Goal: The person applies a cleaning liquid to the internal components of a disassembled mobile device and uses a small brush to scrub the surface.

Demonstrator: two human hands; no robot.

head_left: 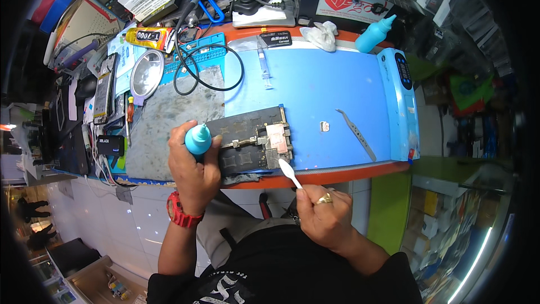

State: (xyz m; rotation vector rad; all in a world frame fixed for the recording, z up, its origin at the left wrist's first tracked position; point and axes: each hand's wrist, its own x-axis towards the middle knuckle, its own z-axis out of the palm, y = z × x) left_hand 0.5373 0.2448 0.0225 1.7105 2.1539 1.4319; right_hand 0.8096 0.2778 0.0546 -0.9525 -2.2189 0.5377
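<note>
My left hand (194, 160) is closed around a teal squeeze bottle (197, 139) with a thin nozzle, at the left end of an opened phone (242, 155). The phone lies with its dark inside up, showing a circuit board and a copper-coloured patch (277, 137) at its right end. Between the fingers of my right hand (325, 214) is a white stick tool with an oval head (287, 170). Its head is at the phone's lower right corner; whether it touches cannot be told. Grey curved tweezers (356, 135) and a small metal part (324, 126) lie to the right.
A blue mat (315, 84) and a stained grey mat (169, 112) cover the bench. A light-blue device (400, 101) stands at the right edge, a second teal bottle (376, 34) behind it. A black cable (209, 85) loops at the back, near a round magnifier (147, 74).
</note>
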